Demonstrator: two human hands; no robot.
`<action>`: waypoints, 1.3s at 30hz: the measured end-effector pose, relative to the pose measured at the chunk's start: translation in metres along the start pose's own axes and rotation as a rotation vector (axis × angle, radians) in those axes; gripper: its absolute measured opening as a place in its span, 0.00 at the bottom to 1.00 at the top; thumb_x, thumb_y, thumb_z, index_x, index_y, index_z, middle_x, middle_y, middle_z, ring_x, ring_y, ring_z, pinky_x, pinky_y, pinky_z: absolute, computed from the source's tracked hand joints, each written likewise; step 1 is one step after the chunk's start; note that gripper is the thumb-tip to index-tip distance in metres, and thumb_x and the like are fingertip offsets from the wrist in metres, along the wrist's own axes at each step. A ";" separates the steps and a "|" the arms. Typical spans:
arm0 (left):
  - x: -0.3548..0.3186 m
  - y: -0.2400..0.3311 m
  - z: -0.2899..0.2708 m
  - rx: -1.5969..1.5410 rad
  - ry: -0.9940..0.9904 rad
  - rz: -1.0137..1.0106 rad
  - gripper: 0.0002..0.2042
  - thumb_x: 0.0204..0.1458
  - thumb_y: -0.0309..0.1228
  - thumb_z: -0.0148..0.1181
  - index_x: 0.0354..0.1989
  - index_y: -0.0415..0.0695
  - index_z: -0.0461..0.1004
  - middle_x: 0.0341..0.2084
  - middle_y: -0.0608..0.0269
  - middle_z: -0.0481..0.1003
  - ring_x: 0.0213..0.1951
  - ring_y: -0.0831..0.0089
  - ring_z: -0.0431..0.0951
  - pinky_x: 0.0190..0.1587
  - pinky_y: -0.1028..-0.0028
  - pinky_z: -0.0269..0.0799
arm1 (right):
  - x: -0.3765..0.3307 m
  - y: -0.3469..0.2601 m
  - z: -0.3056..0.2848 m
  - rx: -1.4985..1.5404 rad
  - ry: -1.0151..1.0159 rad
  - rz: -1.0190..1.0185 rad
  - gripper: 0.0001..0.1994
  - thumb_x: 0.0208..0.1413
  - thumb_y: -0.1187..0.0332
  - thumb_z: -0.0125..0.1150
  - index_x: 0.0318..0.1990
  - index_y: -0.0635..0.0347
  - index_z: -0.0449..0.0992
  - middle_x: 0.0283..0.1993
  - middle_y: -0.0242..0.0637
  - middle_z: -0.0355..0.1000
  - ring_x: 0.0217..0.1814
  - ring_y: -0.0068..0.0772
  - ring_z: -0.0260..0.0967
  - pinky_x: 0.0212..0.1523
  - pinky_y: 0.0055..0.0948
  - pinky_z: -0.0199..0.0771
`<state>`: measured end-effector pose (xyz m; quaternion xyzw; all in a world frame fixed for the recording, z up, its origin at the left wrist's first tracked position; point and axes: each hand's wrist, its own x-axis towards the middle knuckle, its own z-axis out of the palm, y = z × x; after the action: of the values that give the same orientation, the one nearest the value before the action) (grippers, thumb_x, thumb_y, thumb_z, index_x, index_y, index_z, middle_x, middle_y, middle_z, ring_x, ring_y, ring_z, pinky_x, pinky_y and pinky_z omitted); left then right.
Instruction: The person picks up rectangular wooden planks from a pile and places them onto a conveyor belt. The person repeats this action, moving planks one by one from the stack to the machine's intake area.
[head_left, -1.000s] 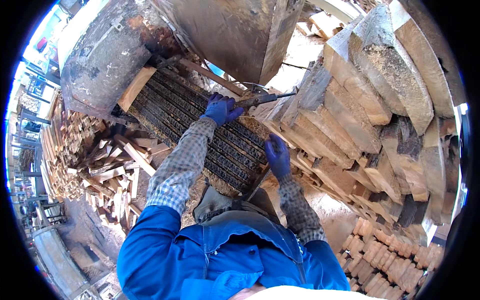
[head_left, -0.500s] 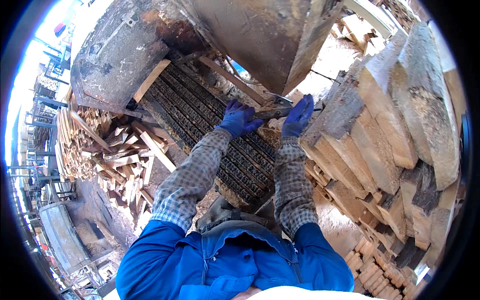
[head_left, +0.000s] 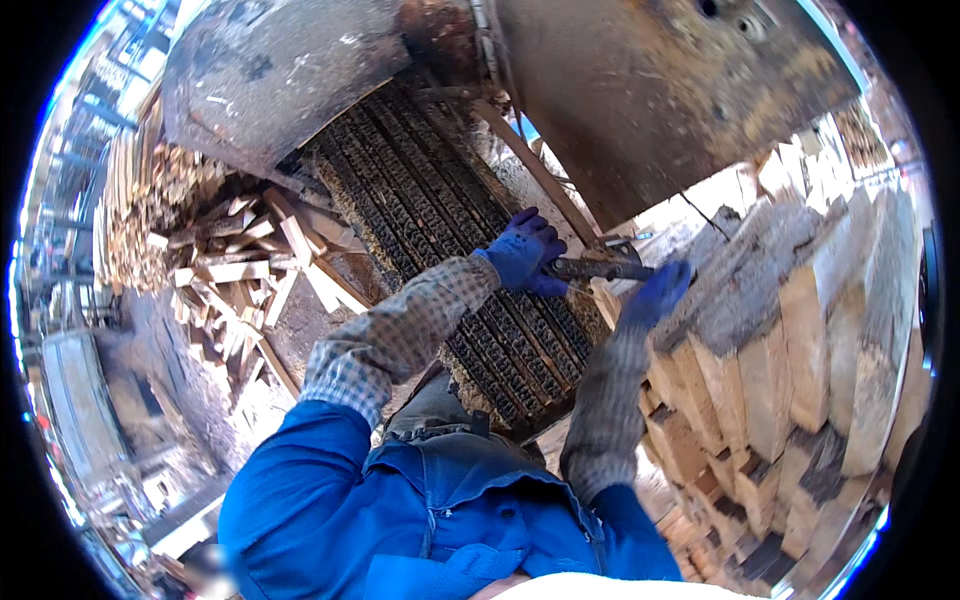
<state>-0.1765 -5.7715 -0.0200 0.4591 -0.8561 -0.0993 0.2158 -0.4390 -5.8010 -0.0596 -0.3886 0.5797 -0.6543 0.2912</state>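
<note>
My left hand (head_left: 525,252), in a blue glove, is over the right edge of a dark ridged chain bed (head_left: 430,210). Its thumb and fingers close around the left end of a dark, narrow bar (head_left: 605,269), whose material I cannot make out. At the bar's other end is my right hand (head_left: 657,294), also gloved in blue. Motion smears its fingers, so their grip on the bar does not show. Beside that hand, thick rough-sawn boards (head_left: 740,270) are stacked.
A large worn metal panel (head_left: 670,100) hangs over the far right, and a grey metal cover (head_left: 280,80) over the far left. Loose wood offcuts (head_left: 240,270) lie in a heap to the left. A wooden strip (head_left: 535,175) slants beyond my left hand.
The view has shifted, and both hands appear farther right and lower. My right hand has gone from raised, outstretched fingers beside the bar to a blur at the bar's right end.
</note>
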 end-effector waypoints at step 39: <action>0.030 -0.008 0.002 0.141 -0.344 0.204 0.30 0.42 0.70 0.60 0.29 0.51 0.78 0.24 0.63 0.75 0.34 0.56 0.79 0.41 0.57 0.73 | 0.100 0.040 -0.007 0.553 -0.031 0.668 0.22 0.73 0.46 0.39 0.38 0.55 0.66 0.22 0.25 0.54 0.20 0.26 0.51 0.25 0.36 0.65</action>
<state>-0.1865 -5.8011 -0.0161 0.3602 -0.9272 -0.0936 0.0429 -0.5007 -5.8871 -0.0823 -0.0967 0.4723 -0.6488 0.5888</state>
